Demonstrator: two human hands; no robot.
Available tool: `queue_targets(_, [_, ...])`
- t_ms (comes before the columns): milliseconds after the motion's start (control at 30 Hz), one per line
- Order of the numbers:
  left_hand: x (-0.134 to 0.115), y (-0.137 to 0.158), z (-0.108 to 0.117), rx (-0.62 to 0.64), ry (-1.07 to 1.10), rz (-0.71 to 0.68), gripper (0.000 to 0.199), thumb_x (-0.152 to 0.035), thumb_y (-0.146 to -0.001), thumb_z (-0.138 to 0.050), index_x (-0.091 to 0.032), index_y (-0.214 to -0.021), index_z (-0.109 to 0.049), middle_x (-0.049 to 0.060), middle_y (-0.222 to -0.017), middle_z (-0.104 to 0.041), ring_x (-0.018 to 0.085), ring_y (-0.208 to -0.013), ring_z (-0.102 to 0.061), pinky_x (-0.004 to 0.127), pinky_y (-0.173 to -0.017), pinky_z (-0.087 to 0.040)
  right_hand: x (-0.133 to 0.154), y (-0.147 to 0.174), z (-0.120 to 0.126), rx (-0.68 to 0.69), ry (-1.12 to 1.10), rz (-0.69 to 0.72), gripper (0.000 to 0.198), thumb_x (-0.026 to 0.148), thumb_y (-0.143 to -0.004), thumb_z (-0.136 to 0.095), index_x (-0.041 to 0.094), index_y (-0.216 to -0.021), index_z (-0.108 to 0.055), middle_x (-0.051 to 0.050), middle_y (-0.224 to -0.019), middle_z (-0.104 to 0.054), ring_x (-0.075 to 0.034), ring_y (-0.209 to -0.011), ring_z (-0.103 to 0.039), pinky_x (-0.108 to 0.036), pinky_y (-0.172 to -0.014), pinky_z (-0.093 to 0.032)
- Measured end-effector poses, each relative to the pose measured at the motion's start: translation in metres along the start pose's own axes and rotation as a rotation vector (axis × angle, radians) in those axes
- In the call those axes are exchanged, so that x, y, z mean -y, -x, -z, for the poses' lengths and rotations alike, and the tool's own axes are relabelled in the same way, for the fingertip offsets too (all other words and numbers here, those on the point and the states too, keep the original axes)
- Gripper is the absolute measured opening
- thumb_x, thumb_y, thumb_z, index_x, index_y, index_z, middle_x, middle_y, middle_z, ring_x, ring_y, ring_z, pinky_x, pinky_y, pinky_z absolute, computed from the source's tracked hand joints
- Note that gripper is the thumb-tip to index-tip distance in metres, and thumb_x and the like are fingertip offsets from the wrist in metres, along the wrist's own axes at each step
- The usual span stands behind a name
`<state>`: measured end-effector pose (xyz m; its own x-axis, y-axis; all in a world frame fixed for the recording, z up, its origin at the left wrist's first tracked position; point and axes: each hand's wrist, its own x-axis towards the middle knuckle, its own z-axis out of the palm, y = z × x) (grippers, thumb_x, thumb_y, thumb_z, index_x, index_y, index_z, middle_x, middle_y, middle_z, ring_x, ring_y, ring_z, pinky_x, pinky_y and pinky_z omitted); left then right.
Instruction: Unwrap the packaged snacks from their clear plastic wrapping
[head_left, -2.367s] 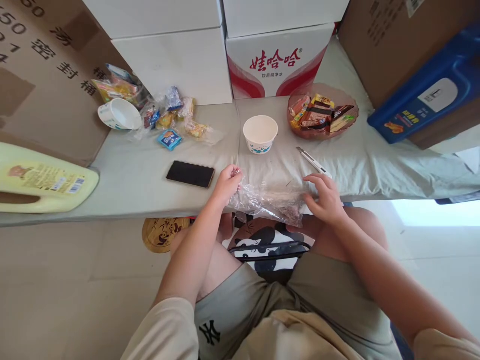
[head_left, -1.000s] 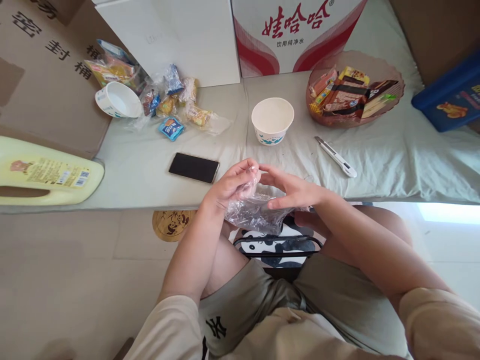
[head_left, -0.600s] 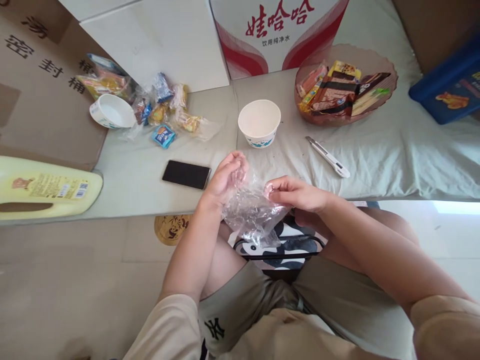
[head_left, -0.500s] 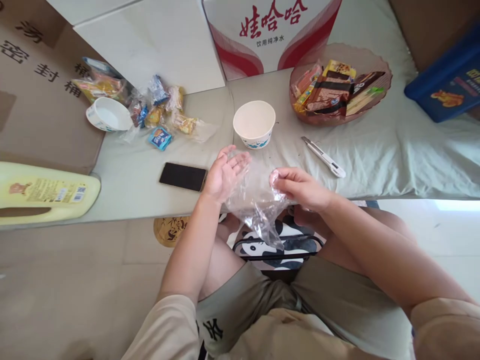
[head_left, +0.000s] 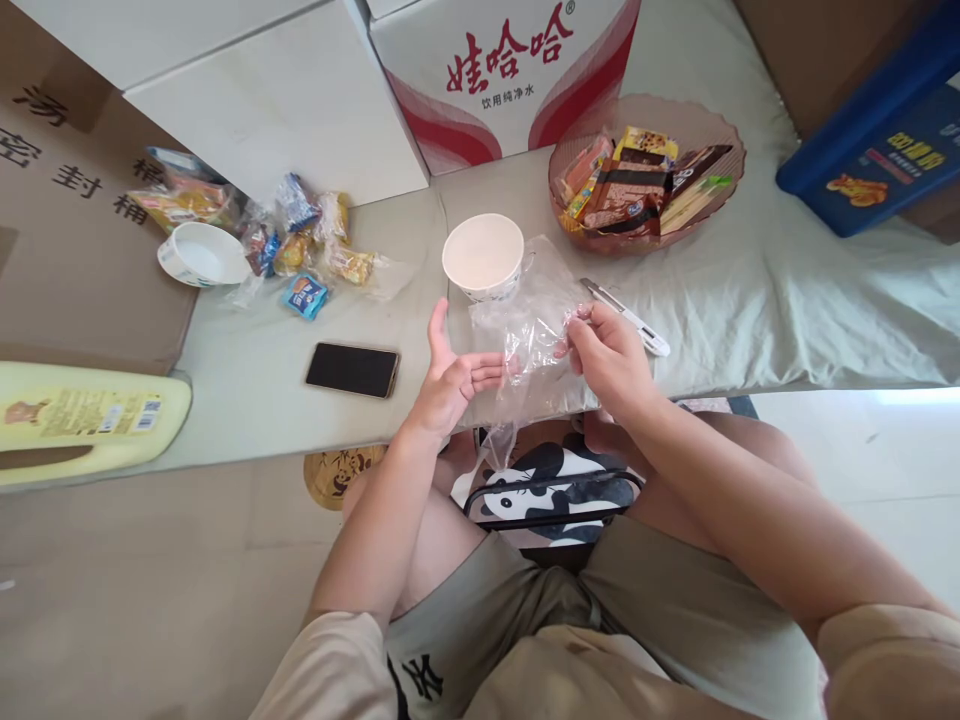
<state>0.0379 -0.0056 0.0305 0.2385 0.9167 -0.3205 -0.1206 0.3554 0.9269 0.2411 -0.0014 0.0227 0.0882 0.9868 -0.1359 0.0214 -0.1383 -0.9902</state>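
Observation:
A crumpled clear plastic bag [head_left: 529, 330] hangs over the front edge of the cloth-covered surface, its top pinched in my right hand [head_left: 611, 360]. My left hand [head_left: 450, 390] has its thumb raised and fingers stretched out, the fingertips against or just behind the film; which one I cannot tell. Just beyond the bag stands a white paper bowl [head_left: 484, 255], its inside bare. A white utility knife [head_left: 630, 318] lies behind my right hand, partly covered by it. To the left of my left hand lies a black phone [head_left: 352, 370].
A pink translucent bowl [head_left: 731, 200] of packaged snacks stands at the back right, near a blue container [head_left: 862, 150]. Small wrapped snacks [head_left: 306, 295] and a second white bowl [head_left: 202, 255] sit at left. A yellow jug [head_left: 90, 420] lies at the front left; boxes [head_left: 517, 120] line the back.
The right hand has moved up and right with the bag, which now spreads toward the paper bowl. My left hand has dropped slightly and turned, thumb up. The camera view has shifted a little.

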Motion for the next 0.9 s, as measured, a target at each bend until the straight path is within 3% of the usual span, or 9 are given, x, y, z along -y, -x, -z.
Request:
queue_targets(100, [-0.001, 0.012, -0.008, -0.078, -0.087, -0.159, 0.119, -0.06, -0.06, -0.082, -0.035, -0.153, -0.013, 0.003, -0.093, -0.075, 0.02, -0.089, -0.074, 0.032, -0.083, -0.057, 0.001, 0.005, -0.002, -0.003, 0.147, 0.019, 0.015, 0.036, -0.087, -0.055, 0.022, -0.084, -0.05, 0.003, -0.061, -0.063, -0.009, -0.046, -0.044, -0.024, -0.047, -0.033])
queue_targets(233, [-0.001, 0.021, -0.013, -0.163, -0.331, -0.26, 0.052, -0.041, -0.076, -0.075, -0.024, -0.124, -0.06, 0.007, -0.094, -0.075, 0.019, -0.089, -0.073, 0.031, -0.085, -0.057, 0.002, 0.009, -0.006, 0.041, 0.169, 0.031, 0.016, 0.037, -0.087, -0.056, 0.021, -0.087, -0.052, 0.003, -0.062, -0.064, -0.009, -0.046, -0.047, -0.024, -0.048, -0.035])
queue_targets(300, [-0.002, 0.022, -0.01, -0.217, -0.437, -0.319, 0.03, -0.035, -0.08, -0.071, -0.02, -0.105, -0.069, 0.007, -0.092, -0.076, 0.02, -0.088, -0.073, 0.032, -0.085, -0.057, 0.004, 0.01, -0.007, 0.064, 0.083, 0.027, 0.018, 0.039, -0.087, -0.056, 0.022, -0.086, -0.051, 0.004, -0.059, -0.061, -0.009, -0.045, -0.047, -0.023, -0.047, -0.035])
queue_targets(433, [-0.004, 0.025, -0.002, -0.289, -0.617, -0.442, 0.026, -0.029, -0.079, -0.07, -0.022, -0.104, -0.072, 0.004, -0.09, -0.075, 0.019, -0.085, -0.071, 0.033, -0.087, -0.056, 0.008, 0.017, -0.005, 0.131, -0.062, 0.09, 0.018, 0.039, -0.087, -0.054, 0.024, -0.08, -0.047, 0.007, -0.052, -0.051, -0.01, -0.045, -0.045, -0.024, -0.048, -0.037])
queue_targets(533, [-0.004, 0.026, 0.003, -0.295, -0.807, -0.537, 0.013, -0.026, -0.082, -0.066, -0.025, -0.092, -0.074, 0.004, -0.086, -0.07, 0.017, -0.081, -0.067, 0.032, -0.082, -0.055, 0.006, 0.024, -0.001, 0.172, -0.039, 0.138, 0.017, 0.04, -0.091, -0.049, 0.025, -0.083, -0.046, 0.006, -0.053, -0.048, -0.012, -0.045, -0.045, -0.027, -0.05, -0.04])
queue_targets(600, [-0.003, 0.025, 0.007, -0.326, -0.88, -0.626, 0.008, -0.027, -0.08, -0.066, -0.025, -0.081, -0.074, 0.005, -0.085, -0.064, 0.018, -0.079, -0.062, 0.033, -0.078, -0.054, 0.003, 0.026, 0.002, 0.103, 0.067, 0.204, 0.017, 0.042, -0.093, -0.045, 0.025, -0.092, -0.047, 0.002, -0.066, -0.055, -0.014, -0.056, -0.054, -0.031, -0.058, -0.046])
queue_targets(700, [-0.003, 0.023, 0.012, -0.35, -0.83, -0.701, 0.012, -0.033, -0.077, -0.068, -0.022, -0.071, -0.069, 0.007, -0.094, -0.06, 0.021, -0.091, -0.061, 0.038, -0.086, -0.052, -0.002, 0.022, 0.008, -0.044, 0.305, 0.38, 0.036, 0.049, -0.09, -0.048, 0.026, -0.117, -0.045, -0.011, -0.111, -0.06, -0.025, -0.099, -0.063, -0.041, -0.08, -0.051])
queue_targets(800, [-0.003, 0.024, 0.015, -0.21, -0.626, -0.553, 0.021, -0.041, -0.083, -0.063, -0.022, -0.073, -0.065, 0.008, -0.093, -0.066, 0.022, -0.092, -0.064, 0.038, -0.085, -0.053, -0.002, 0.017, 0.012, 0.129, 0.459, 0.553, 0.066, 0.057, -0.082, -0.059, 0.026, -0.136, -0.036, -0.017, -0.138, -0.048, -0.036, -0.132, -0.047, -0.052, -0.099, -0.045])
queue_targets(900, [-0.003, 0.022, 0.013, -0.115, -0.409, -0.324, 0.027, -0.045, -0.087, -0.059, -0.022, -0.075, -0.062, 0.003, -0.071, -0.065, 0.017, -0.068, -0.062, 0.031, -0.066, -0.052, -0.001, 0.016, 0.009, 0.37, 0.426, 0.577, 0.07, 0.05, -0.08, -0.067, 0.025, -0.138, -0.036, -0.015, -0.128, -0.056, -0.035, -0.128, -0.051, -0.054, -0.104, -0.042])
